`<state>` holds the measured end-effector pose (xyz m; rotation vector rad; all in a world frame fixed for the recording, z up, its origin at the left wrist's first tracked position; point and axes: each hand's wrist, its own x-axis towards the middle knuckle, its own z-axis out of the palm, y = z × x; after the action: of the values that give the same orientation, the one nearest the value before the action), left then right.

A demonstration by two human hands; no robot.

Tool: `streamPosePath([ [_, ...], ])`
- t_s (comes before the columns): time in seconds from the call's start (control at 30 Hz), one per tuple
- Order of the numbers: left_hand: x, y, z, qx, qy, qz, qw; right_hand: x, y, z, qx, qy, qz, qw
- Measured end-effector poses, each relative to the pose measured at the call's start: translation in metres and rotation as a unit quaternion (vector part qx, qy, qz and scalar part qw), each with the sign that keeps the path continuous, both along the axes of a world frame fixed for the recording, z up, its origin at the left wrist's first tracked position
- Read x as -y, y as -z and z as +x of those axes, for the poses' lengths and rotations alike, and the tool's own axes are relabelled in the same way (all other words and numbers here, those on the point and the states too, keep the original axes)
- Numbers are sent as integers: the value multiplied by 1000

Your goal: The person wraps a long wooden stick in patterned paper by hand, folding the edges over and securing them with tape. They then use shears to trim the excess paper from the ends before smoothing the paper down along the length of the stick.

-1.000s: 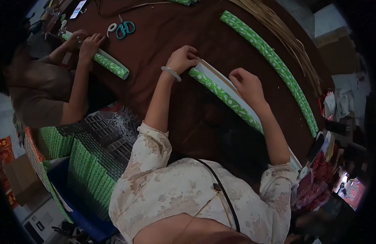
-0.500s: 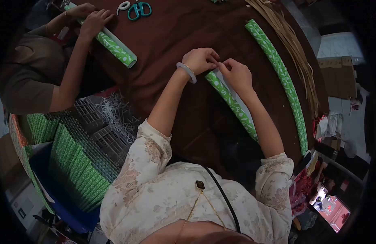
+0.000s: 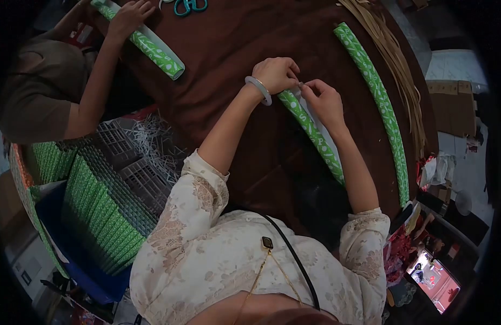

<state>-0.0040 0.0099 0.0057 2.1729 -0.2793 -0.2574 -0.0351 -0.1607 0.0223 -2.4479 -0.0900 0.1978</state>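
A partly rolled sheet of green patterned paper [image 3: 313,132], its white inner side showing along the right edge, lies slantwise in front of me. Over its far end, my left hand [image 3: 276,73], with a pale bangle at the wrist, is closed with bent fingers on the paper. Just to the right, the thumb and fingers of my right hand [image 3: 325,103] are pinched together, close to the left fingertips. A tiny pale bit shows between the two hands, too small to name. To the right lies a long, thin green patterned tube [image 3: 376,92].
The table has a brown cloth [image 3: 228,32]. Brown paper strips [image 3: 394,59] lie along its right edge. At left, a co-worker's hand [image 3: 130,19] rests on another green roll [image 3: 158,56]. Teal scissors [image 3: 190,6] lie at the back. Stacked green pieces [image 3: 101,216] fill a blue bin [image 3: 71,265].
My hands have shifted slightly, with a small gap opening between their fingertips. The co-worker's farther hand has moved back from the roll. The whole view has tilted a little.
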Motion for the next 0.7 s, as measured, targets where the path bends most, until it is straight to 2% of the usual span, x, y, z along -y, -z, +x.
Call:
streamPosePath([
  [0.27,0,3,0,-13,-3,0,1000,-3,-5,-3,-37,20,-19,999],
  [0.43,-1,2,0,-21,-5,1,1000,-5,-11,-9,10,13,-68,998],
  [0.7,1,4,1,-15,-23,-11,1000,3,-10,-13,-8,11,-70,997],
])
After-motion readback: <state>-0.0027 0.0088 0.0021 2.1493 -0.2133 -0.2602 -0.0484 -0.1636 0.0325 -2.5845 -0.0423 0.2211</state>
